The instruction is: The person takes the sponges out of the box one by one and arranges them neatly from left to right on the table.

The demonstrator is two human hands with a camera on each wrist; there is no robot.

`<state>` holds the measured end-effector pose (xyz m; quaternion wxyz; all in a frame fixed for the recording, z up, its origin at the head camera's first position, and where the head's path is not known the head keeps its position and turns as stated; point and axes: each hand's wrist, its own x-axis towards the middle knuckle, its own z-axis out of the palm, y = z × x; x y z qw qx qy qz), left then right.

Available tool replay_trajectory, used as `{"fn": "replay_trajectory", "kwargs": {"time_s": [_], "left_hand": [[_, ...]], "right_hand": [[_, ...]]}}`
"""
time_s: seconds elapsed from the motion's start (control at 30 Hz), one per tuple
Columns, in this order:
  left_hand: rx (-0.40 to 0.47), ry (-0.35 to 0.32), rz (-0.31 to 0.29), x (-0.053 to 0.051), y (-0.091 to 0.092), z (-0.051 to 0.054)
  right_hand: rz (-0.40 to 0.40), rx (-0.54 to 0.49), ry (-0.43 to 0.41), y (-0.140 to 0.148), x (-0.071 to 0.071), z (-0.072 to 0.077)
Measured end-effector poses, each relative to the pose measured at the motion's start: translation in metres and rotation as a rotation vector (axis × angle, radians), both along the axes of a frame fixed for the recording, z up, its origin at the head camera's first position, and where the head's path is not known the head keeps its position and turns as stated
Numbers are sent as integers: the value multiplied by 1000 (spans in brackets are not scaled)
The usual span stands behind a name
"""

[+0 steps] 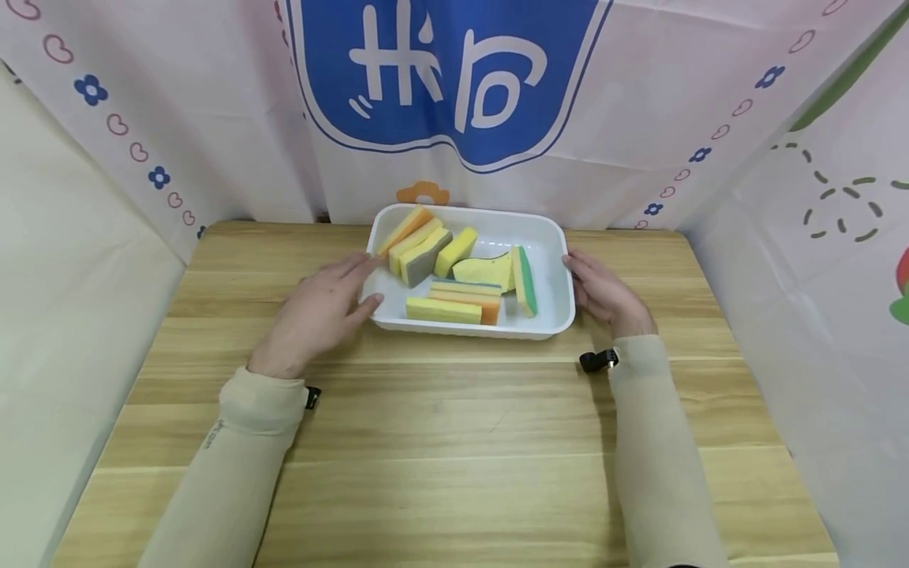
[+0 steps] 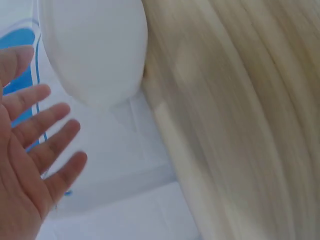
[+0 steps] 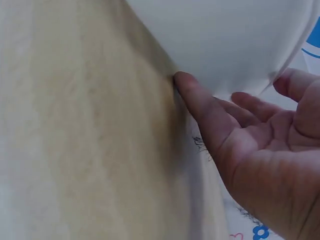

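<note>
A white plastic tray [image 1: 550, 237] stands at the back of the wooden table, holding several sponges [image 1: 461, 296] in yellow, orange, grey and green. Beside its left end is my left hand [image 1: 319, 304]; in the left wrist view this hand [image 2: 35, 145] has its fingers spread, a small gap away from the tray wall [image 2: 100, 45]. At the other end, my right hand [image 1: 604, 292] touches the tray. In the right wrist view, the extended fingertips of that hand [image 3: 265, 135] rest against the tray's outer wall [image 3: 230, 40], low and near the rim.
Wood planks of the table [image 1: 454, 442] stretch from the tray toward me. A printed cloth [image 1: 234, 102] with a blue emblem hangs right behind the tray. White sheets [image 1: 817, 315] close in both sides. A small black device [image 1: 599, 360] sits at my right cuff.
</note>
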<state>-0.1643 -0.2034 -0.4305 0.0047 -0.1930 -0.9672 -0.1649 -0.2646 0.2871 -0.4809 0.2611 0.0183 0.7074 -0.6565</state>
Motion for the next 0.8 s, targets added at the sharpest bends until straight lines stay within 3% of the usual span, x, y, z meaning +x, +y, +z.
{"fn": "replay_trajectory", "kwargs": {"time_s": [0.13,0.4,0.57,0.8], "left_hand": [[1,41,-91,-2,16,3],[18,30,-175,-3,36,4],[-14,49,-201,0,46,-1],[-38,113,-153,10,53,-3]], "right_hand": [[5,-6,14,2,1,-1],[170,12,54,8,6,4],[105,-11,48,3,5,4],[17,-43,22,-7,6,7]]}}
